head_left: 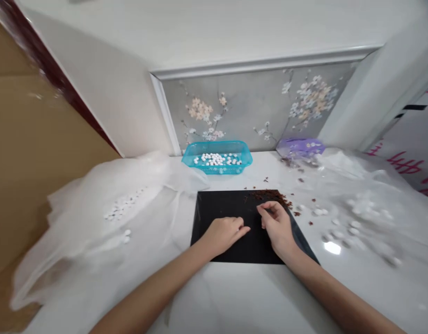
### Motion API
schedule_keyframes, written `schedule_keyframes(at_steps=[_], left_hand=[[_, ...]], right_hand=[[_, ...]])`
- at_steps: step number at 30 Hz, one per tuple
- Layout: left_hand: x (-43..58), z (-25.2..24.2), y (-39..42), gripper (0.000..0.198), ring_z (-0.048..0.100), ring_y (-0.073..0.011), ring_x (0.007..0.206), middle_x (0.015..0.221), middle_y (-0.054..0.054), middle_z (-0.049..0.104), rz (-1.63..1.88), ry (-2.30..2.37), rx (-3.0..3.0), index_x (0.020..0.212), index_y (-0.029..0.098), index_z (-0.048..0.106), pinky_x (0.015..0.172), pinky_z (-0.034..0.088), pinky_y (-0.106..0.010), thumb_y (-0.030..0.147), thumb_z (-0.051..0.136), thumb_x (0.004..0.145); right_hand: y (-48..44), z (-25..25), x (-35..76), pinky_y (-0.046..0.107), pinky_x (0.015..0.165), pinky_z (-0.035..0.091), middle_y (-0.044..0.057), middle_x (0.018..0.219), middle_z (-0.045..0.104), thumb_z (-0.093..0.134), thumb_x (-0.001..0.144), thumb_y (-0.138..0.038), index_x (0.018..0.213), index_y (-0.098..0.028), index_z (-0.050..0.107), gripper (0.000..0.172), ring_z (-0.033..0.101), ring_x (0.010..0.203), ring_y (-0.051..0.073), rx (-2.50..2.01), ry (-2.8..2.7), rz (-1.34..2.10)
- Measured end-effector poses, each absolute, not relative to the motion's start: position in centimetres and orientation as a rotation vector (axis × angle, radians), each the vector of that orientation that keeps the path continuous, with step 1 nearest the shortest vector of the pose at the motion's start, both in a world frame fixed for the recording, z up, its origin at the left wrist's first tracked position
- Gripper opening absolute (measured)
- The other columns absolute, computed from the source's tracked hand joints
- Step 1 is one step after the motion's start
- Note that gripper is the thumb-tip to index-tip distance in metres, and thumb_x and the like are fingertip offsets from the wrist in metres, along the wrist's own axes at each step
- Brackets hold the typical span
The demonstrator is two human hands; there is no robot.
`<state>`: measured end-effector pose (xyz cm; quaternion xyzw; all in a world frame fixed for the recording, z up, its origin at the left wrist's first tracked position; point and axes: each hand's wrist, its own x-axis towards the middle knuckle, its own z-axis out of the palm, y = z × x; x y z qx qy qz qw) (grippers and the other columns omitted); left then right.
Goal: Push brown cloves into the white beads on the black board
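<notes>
A black mat (228, 206) lies flat on the white table. My left hand (223, 233) rests on the mat with its fingers curled and pinched together; what they hold, if anything, is too small to see. My right hand (277, 223) sits just to the right on the mat, fingers bent in a pinch near a pile of small dark brown scraps (268, 195) at the mat's far right corner. Its contents are hidden too.
A turquoise basket (217, 158) with several white beads stands behind the mat. A purple basket (300, 146) is at the back right. Sheer white fabric (106, 218) with loose white beads lies left and right. Brown scraps dot the table. A cardboard panel rises at the left.
</notes>
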<state>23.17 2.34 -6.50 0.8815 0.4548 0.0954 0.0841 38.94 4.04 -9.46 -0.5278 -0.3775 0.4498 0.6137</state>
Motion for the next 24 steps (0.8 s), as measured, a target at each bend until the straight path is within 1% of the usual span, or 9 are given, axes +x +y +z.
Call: schedule_keyframes(at_steps=[6,10,12,14,15,17,18,20,24], left_hand=[[23.1,-7.0,1.9,0.044,0.061,-0.0168,0.065,0.068,-0.003,0.061,0.282,1.411,2.634,0.068,0.018,0.051,0.053,0.037,-0.027,0.048,0.03,0.092],[23.1,-6.7,1.1,0.04,0.061,-0.0174,0.069,0.073,-0.003,0.062,0.338,1.454,2.586,0.074,0.019,0.049,0.054,0.038,-0.027,0.051,0.032,0.09],[22.8,-6.3,0.7,0.03,0.06,-0.0162,0.07,0.076,-0.002,0.062,0.386,1.454,2.585,0.08,0.019,0.048,0.057,0.04,-0.027,0.042,0.032,0.092],[22.3,-5.9,0.4,0.018,0.06,-0.0148,0.07,0.077,-0.001,0.061,0.445,1.437,2.609,0.084,0.019,0.046,0.06,0.041,-0.026,0.028,0.032,0.092],[22.1,-5.7,0.5,0.015,0.059,-0.0143,0.07,0.077,-0.001,0.061,0.477,1.425,2.628,0.084,0.019,0.045,0.061,0.042,-0.026,0.023,0.032,0.091],[21.9,-5.2,1.3,0.014,0.059,-0.0141,0.072,0.079,-0.002,0.06,0.551,1.414,2.672,0.086,0.019,0.045,0.063,0.043,-0.025,0.021,0.032,0.09],[21.9,-4.9,2.2,0.016,0.059,-0.0145,0.074,0.081,-0.003,0.06,0.594,1.42,2.694,0.088,0.018,0.046,0.064,0.043,-0.025,0.021,0.031,0.091],[22.2,-3.8,4.7,0.022,0.058,-0.0168,0.082,0.089,-0.007,0.06,0.683,1.464,2.73,0.094,0.017,0.047,0.069,0.044,-0.027,0.024,0.027,0.093],[23.1,-0.6,12.4,0.033,0.052,-0.024,0.104,0.105,-0.013,0.058,0.795,1.628,2.755,0.106,0.014,0.05,0.085,0.042,-0.036,0.029,0.022,0.095]], right_hand=[[3.4,-9.3,39.1,0.021,0.04,0.032,-0.007,0.059,0.048,0.07,0.064,-0.033,0.073,-0.019,0.049,0.027,0.039,0.041,0.005,-1.225,-0.881,1.055],[3.3,-9.3,39.3,0.021,0.04,0.031,-0.007,0.059,0.047,0.069,0.062,-0.031,0.073,-0.019,0.048,0.027,0.039,0.041,0.006,-1.257,-0.866,1.048],[3.2,-9.3,39.2,0.021,0.041,0.031,-0.007,0.058,0.046,0.068,0.063,-0.032,0.074,-0.019,0.048,0.027,0.039,0.042,0.007,-1.28,-0.886,1.051],[3.2,-9.3,39.1,0.021,0.041,0.031,-0.007,0.057,0.045,0.067,0.065,-0.034,0.076,-0.02,0.048,0.026,0.039,0.043,0.007,-1.294,-0.924,1.053],[3.2,-9.2,38.9,0.021,0.041,0.031,-0.007,0.058,0.046,0.066,0.065,-0.035,0.075,-0.019,0.048,0.025,0.038,0.043,0.007,-1.29,-0.953,1.05],[3.2,-9.2,38.8,0.021,0.042,0.032,-0.006,0.06,0.047,0.064,0.067,-0.036,0.075,-0.019,0.048,0.024,0.039,0.045,0.008,-1.278,-1.007,1.016],[3.3,-9.3,38.7,0.021,0.042,0.033,-0.005,0.063,0.048,0.063,0.068,-0.037,0.075,-0.019,0.048,0.024,0.039,0.046,0.007,-1.293,-1.03,1.008],[3.4,-9.6,38.7,0.021,0.042,0.032,-0.006,0.061,0.044,0.062,0.07,-0.04,0.075,-0.019,0.048,0.026,0.038,0.046,0.008,-1.306,-1.07,1.013],[3.5,-10.2,39.0,0.022,0.044,0.035,-0.003,0.069,0.049,0.062,0.069,-0.047,0.078,-0.02,0.049,0.031,0.041,0.049,0.009,-1.322,-1.089,1.038]])
